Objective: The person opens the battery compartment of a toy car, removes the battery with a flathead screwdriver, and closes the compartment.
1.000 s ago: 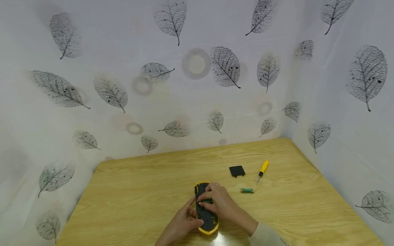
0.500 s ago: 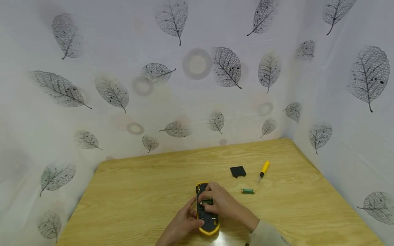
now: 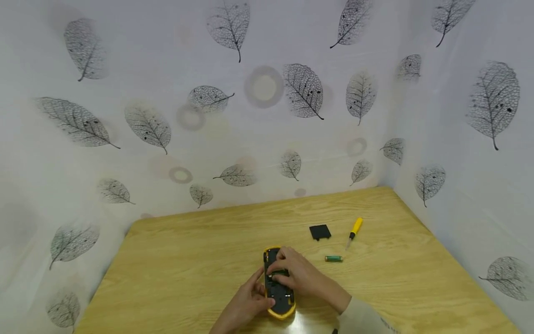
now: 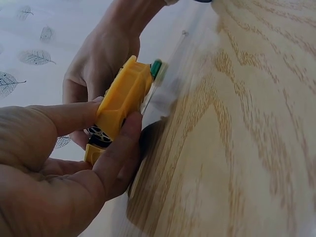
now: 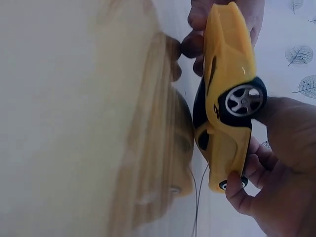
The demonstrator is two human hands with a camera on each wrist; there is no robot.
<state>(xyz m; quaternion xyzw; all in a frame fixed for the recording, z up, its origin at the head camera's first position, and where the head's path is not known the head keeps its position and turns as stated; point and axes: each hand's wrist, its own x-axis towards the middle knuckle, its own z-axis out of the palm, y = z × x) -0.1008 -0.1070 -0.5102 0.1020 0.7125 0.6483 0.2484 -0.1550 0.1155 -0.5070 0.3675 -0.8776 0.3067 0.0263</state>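
A yellow toy car (image 5: 229, 69) lies upside down in the head view, its black underside (image 3: 280, 301) facing up with an uncovered battery compartment. My left hand (image 3: 248, 298) grips it from the left side, thumb on the underside near the close end and fingers along the far edge. From the right, my right hand (image 3: 301, 273) bends its index finger and thumb into the compartment, pinching a green battery (image 3: 278, 272) mostly hidden by those fingers. In the right wrist view, one fingertip of the right hand touches a small wheel (image 5: 224, 185) of the car.
To the right on the wooden table (image 3: 187, 260) lie a loose green battery (image 3: 333, 259), a black battery cover (image 3: 320, 232) with small tabs, and a screwdriver (image 3: 355, 229) with a yellow handle. Leaf-patterned sheets (image 3: 167, 60) rise behind the table and along its sides.
The head view shifts slightly. Both hands keep almost the same pose on the car, and the things on the table stay where they were.
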